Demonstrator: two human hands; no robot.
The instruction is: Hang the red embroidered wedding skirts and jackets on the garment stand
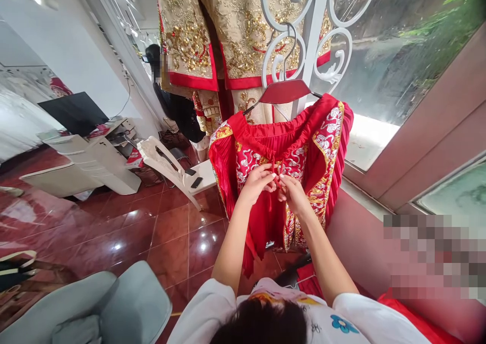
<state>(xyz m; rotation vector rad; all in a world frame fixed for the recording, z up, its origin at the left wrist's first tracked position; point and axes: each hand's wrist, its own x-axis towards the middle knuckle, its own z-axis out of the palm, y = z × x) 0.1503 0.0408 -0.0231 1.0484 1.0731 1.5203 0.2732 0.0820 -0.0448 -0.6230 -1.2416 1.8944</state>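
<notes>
A red pleated skirt [273, 146] with embroidered panels in white, gold and red hangs from a red hanger [284, 91], whose metal hook sits on a white scrolled metal stand [315, 40]. The cloth is glossy, finely pleated at the sides, and gathered at the waistband. The panels carry cloud-like motifs edged in gold trim.

Both hands meet at the front centre of the skirt, just below the waistband. The left hand [259, 182] is pinched narrow, fingers curled onto a thin red tie or cord at the opening. The right hand [292, 194] is likewise closed narrow on the same spot, touching the left. What exactly lies between the fingertips cannot be told.

Behind the skirt hangs a gold sequinned robe [212, 30] with red borders, heavily beaded. To the right, a large window [398, 55] with a wide pinkish frame runs close beside the skirt; open room lies to the left over the polished red floor tiles [152, 232], which reflect the ceiling lights. A white chair [170, 164] stands tilted near the skirt's left edge, with a dark phone on its seat. Further left, a white desk [94, 156] carries a dark monitor [74, 112]. A grey padded seat [114, 303] sits at lower left. No legible writing shows.
</notes>
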